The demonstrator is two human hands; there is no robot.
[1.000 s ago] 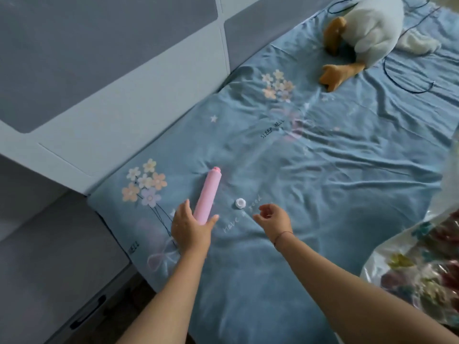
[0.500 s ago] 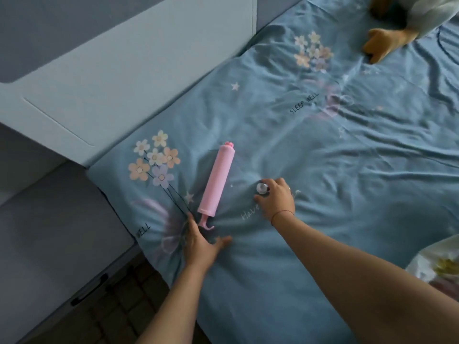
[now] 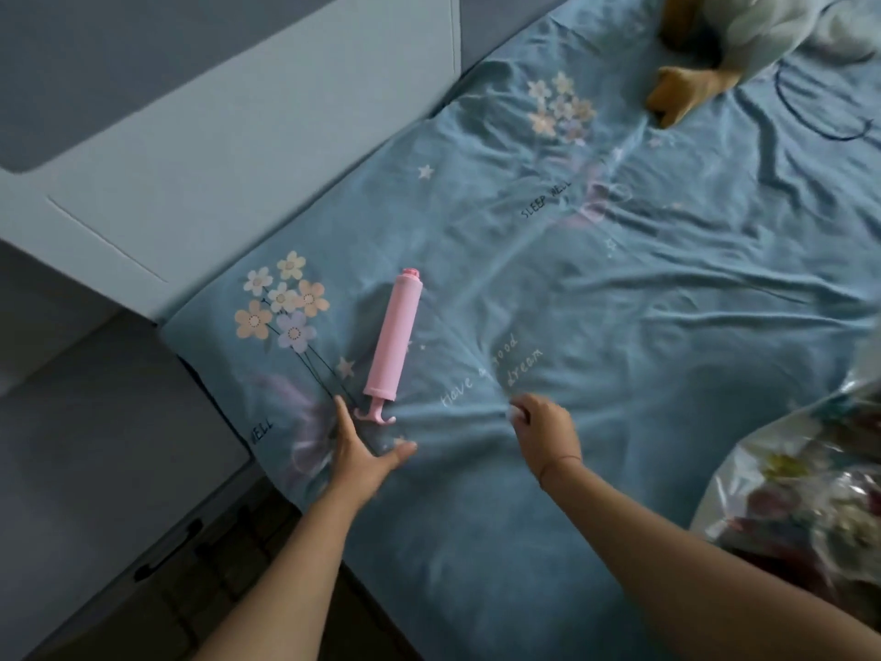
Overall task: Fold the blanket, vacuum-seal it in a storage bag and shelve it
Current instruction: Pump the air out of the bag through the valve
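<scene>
Left hand lies flat with fingers spread on the bed, just below the pink pump, likely ready to take it up. Right hand is curled; whether it pinches anything I cannot tell. The bagged blanket waits at the right edge.

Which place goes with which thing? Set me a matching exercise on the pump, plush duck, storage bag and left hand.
Things:
1 pump
2 plush duck
3 storage bag
4 left hand

Places:
A top right corner of view
B fingers spread, just below the pump's handle
C lower right edge of view
D lying on the sheet beside the flower print

Pairs: 1-D; 2-A; 3-C; 4-B
</scene>
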